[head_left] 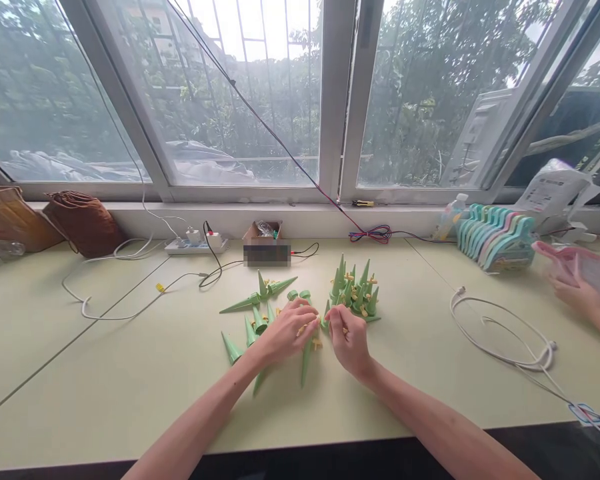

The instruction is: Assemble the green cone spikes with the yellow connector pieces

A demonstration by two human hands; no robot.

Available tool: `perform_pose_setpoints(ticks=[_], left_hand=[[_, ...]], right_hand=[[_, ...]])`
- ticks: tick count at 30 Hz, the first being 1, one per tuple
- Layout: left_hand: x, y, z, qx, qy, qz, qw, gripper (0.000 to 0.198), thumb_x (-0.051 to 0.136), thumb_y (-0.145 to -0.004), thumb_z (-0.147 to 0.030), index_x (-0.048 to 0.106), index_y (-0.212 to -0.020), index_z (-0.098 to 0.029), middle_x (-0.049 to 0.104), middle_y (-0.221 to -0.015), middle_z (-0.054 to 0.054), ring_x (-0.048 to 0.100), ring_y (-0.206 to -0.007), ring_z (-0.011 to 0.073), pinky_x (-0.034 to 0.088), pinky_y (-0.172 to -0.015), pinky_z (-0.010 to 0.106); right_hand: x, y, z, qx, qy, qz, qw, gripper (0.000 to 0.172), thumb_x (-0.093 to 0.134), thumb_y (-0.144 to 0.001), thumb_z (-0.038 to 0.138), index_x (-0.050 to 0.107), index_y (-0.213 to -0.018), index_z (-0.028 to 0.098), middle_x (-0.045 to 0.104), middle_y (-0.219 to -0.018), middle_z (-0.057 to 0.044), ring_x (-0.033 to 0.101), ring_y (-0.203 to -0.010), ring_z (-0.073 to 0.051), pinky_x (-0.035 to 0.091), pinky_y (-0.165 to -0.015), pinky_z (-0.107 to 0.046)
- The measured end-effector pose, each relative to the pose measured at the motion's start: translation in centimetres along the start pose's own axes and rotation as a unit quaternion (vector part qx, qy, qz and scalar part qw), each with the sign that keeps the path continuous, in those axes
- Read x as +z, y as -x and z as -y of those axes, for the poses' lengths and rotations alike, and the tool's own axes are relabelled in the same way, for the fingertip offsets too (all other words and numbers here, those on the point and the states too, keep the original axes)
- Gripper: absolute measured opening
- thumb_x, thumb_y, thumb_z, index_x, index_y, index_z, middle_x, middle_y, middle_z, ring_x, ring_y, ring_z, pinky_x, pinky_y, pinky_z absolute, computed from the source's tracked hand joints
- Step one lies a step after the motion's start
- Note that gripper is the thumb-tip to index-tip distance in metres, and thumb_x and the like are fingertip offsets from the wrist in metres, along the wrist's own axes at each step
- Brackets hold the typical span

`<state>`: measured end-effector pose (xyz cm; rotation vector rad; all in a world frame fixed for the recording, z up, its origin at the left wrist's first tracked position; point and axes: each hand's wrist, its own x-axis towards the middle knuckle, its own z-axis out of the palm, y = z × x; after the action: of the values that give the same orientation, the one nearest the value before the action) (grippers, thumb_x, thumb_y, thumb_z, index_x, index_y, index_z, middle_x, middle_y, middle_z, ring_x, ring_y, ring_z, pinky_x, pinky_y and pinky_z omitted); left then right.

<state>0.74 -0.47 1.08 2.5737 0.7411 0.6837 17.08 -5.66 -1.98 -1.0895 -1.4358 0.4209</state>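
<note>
My left hand reaches over loose green cones, its thumb and fingertips pinched on a small yellow piece. Close beside it, my right hand is closed, fingers curled toward that piece; what lies inside its grip is hidden. A green cone shows just behind the right fingertips, and I cannot tell whether they touch it. Under and left of my left hand lie several green cones, some on their sides. Past my right hand stands a tight cluster of upright green cones with yellow pieces among them.
Along the window sill are a brown pouch, a power strip, a small box and a bottle. A rack of pastel hangers and a white cable lie right. Another person's hand holds something pink.
</note>
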Motion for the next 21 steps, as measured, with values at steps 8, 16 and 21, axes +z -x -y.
perform_pose_setpoints(ticks=[8,16,21], left_hand=[[0.28,0.19,-0.3,0.0,-0.003,0.002,1.0,0.038,0.043,-0.098,-0.031,0.068,-0.072,-0.022,0.07,-0.084,0.006,0.052,-0.097,0.0258,0.041,-0.085,0.04],[0.33,0.05,-0.54,-0.008,-0.011,0.019,1.0,0.042,0.038,-0.1,-0.029,0.064,-0.068,-0.021,0.069,-0.077,0.006,0.052,-0.091,0.0249,0.04,-0.083,0.04],[0.43,0.07,-0.44,-0.007,0.012,0.004,1.0,0.04,0.04,-0.099,-0.028,0.063,-0.068,-0.021,0.069,-0.078,0.006,0.053,-0.092,0.0255,0.04,-0.084,0.04]], right_hand=[[0.05,-0.03,0.16,0.005,0.002,0.014,1.0,0.042,0.033,-0.102,0.043,0.047,-0.068,0.021,0.035,-0.051,0.006,0.034,-0.043,-0.011,0.03,-0.047,-0.024],[0.03,-0.12,0.44,-0.008,0.004,0.02,1.0,0.042,0.034,-0.102,0.04,0.048,-0.068,0.021,0.037,-0.051,0.005,0.033,-0.044,-0.01,0.029,-0.047,-0.024],[0.1,-0.02,0.34,-0.006,0.009,0.027,1.0,0.044,0.034,-0.102,0.042,0.048,-0.067,0.02,0.038,-0.05,0.005,0.033,-0.044,-0.01,0.029,-0.047,-0.024]])
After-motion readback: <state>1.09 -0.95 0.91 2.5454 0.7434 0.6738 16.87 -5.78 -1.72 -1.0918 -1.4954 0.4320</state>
